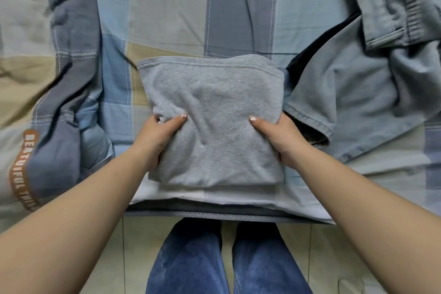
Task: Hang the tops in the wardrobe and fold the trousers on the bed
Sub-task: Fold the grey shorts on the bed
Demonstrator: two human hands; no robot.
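The left hand (156, 137) and the right hand (280, 139) each clasp one side of the folded grey trousers (214, 122), thumbs lying on top of the fabric and the other fingers tucked under the edges, out of sight. The two hands sit apart, with the width of the bundle between them. The trousers form a compact, roughly square stack that lies near the front edge of the bed (167, 14), on its blue, grey and tan checked cover. Just to the right of the stack lies a pale blue denim garment (353, 93), spread loosely, its hem close to the right hand, with a dark item (317, 50) partly showing beneath it. At the left, a brown label with white lettering (22, 169) runs along the bedding. Below the bed edge, the person's legs in blue jeans (191, 260) stand on a pale tiled floor (334, 246).
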